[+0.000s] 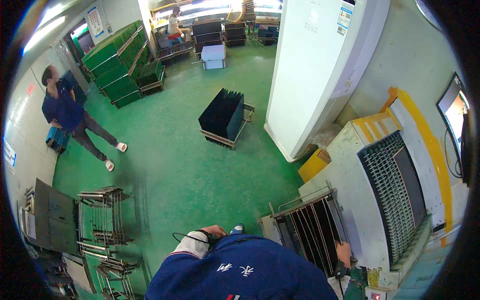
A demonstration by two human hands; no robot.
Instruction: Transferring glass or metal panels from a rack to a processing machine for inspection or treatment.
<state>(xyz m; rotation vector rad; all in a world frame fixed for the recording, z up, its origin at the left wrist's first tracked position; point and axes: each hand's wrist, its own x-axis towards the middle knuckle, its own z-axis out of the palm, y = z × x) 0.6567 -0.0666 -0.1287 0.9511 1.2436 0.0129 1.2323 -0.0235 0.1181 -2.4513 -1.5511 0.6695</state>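
Observation:
My right hand [343, 253] is at the right side of a metal wire rack [300, 206]. Its fingers look bent in at the rack's side rail, and what they grip is hidden. Dark flat panels [314, 235] stand between the rack's thin rods. Close in front of my body is my left hand [214, 230], low over the green floor and away from the rack. A dark band with a cable loop circles that wrist. Its fingers are too small to read, and no object shows in it.
Right of the rack stands a pale machine with a roller conveyor [392, 200] carrying a dark panel [410, 182]. A yellow box [314, 166] lies by a tall white cabinet [300, 75]. Ahead sits a rack of dark panels [222, 117]. Empty metal racks [102, 215] and a person [70, 112] are left.

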